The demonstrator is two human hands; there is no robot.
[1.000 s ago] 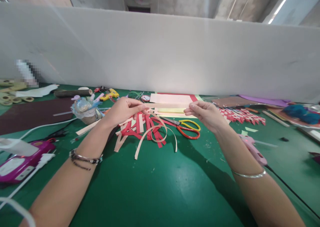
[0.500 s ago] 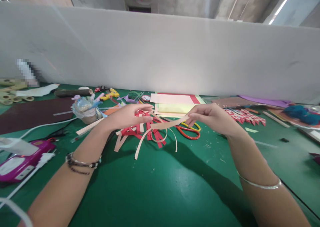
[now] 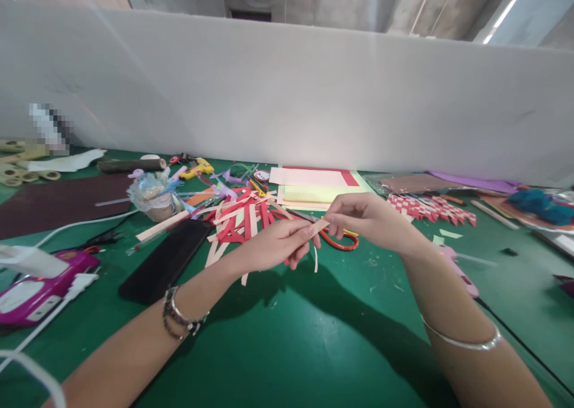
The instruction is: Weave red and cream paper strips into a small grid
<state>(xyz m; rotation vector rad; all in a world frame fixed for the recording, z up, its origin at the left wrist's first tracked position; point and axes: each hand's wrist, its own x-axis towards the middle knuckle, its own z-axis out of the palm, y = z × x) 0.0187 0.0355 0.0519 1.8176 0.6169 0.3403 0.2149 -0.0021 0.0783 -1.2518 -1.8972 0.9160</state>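
Peach paper strip (image 3: 320, 225) now bridges hands (image 3: 277, 243) (image 3: 368, 219) drawn closer together than before.

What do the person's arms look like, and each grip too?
The left grip and right grip wear no gloves, and no sleeves show. Dark and silvery bracelets circle the left wrist; one thin silvery bangle circles the right forearm.

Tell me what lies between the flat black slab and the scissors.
In the head view, red and peach paper strips lie between the slab and the scissors; the left hand hides part of that stretch.
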